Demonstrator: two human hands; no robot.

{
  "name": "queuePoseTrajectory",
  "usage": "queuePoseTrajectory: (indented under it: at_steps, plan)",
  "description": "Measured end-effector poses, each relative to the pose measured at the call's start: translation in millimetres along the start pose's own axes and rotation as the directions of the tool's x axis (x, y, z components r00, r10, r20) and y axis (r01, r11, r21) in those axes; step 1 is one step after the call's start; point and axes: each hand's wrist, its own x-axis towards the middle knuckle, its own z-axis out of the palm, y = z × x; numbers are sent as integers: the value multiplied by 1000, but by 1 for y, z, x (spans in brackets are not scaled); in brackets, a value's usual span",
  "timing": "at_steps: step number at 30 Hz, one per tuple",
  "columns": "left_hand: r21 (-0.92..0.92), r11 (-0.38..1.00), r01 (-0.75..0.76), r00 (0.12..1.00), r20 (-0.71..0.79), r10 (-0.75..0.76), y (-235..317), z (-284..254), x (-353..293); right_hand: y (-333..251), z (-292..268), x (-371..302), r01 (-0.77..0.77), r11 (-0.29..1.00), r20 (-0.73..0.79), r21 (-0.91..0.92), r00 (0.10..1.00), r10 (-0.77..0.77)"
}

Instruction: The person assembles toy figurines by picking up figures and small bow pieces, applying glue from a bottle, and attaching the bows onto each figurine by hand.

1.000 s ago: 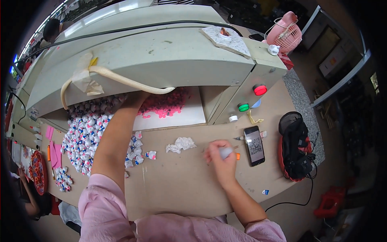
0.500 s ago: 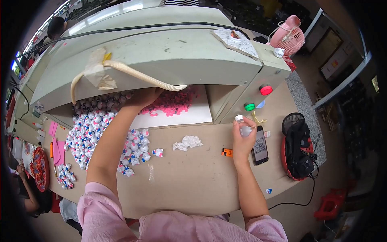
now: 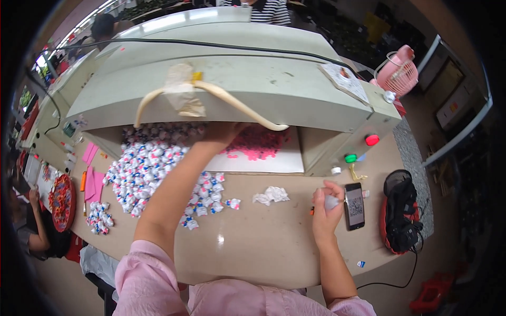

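Observation:
My left hand (image 3: 224,134) reaches under the hood of a grey-green metal booth (image 3: 274,105), close to a spread of small pink pieces (image 3: 255,143). Its fingers are in shadow, so whether they grip anything is hidden. Over the table on the right, my right hand (image 3: 326,218) is closed around a small translucent bottle (image 3: 331,202), whose thin tip points right towards a phone (image 3: 354,207). A white cap (image 3: 336,170) stands by the booth's right end. Left of my left forearm lies a large heap of small white figures (image 3: 142,176) with blue and pink parts.
Crumpled tissue (image 3: 271,195) lies mid-table. A black mesh bag in a red basket (image 3: 401,213) sits at the right edge. Pink sheets (image 3: 94,184) and a smaller figure pile (image 3: 99,217) lie left. A pink fan (image 3: 398,73) stands behind. Another person's arm shows far left.
The view has shifted, so the scene sits further right and lower. My right hand has drawn the bottle nearer, away from the white cap. My left hand stays inside the booth.

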Motion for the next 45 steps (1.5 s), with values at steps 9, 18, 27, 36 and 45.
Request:
queuePoseTrajectory:
  at_steps: [9,18,27,36,45]
  plan:
    - [134,983,128,979,143,-147,-20,-31,-36,-34,60,-16,176,981,336,-76,931,-141]
    - [-29,997,78,981,183,-72,-52,-80,-63,-8,166,66,518,840,684,-163,672,-282]
    - [182,982,45,993,101,-65,-88,-63,-91,-12,258,72,672,729,869,-132,432,-242]
    - [180,980,89,866,472,-165,-31,-96,-87,4,204,70,615,760,791,-210,563,-238]
    - [-826,-347,443,713,560,-423,96,-123,-170,-20,101,-28,-36,999,727,-15,686,36]
